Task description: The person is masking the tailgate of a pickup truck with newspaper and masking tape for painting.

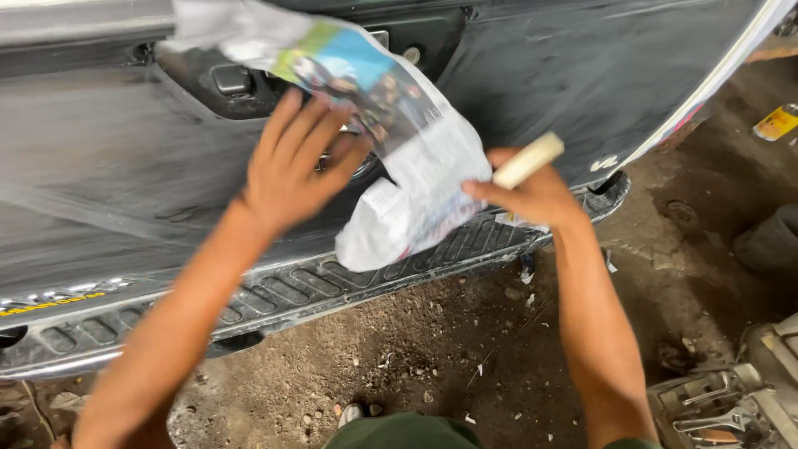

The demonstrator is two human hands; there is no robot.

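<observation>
**Newspaper pressed to a dark tailgate**

The dusty tailgate (582, 75) fills the view above a ribbed bumper step (332, 287). Newspaper (416, 166) hangs diagonally between both hands. Left hand (295, 162) presses it flat, fingers spread; right hand (532, 195) pinches its lower edge, gripping a tape roll (529, 160).

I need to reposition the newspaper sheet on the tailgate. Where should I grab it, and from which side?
Take the newspaper sheet by its loose lower corner, which hangs free over the bumper step, coming from below. Higher up, the left hand presses it flat to the tailgate; the right hand, holding a tape roll, pinches its right edge.
</observation>
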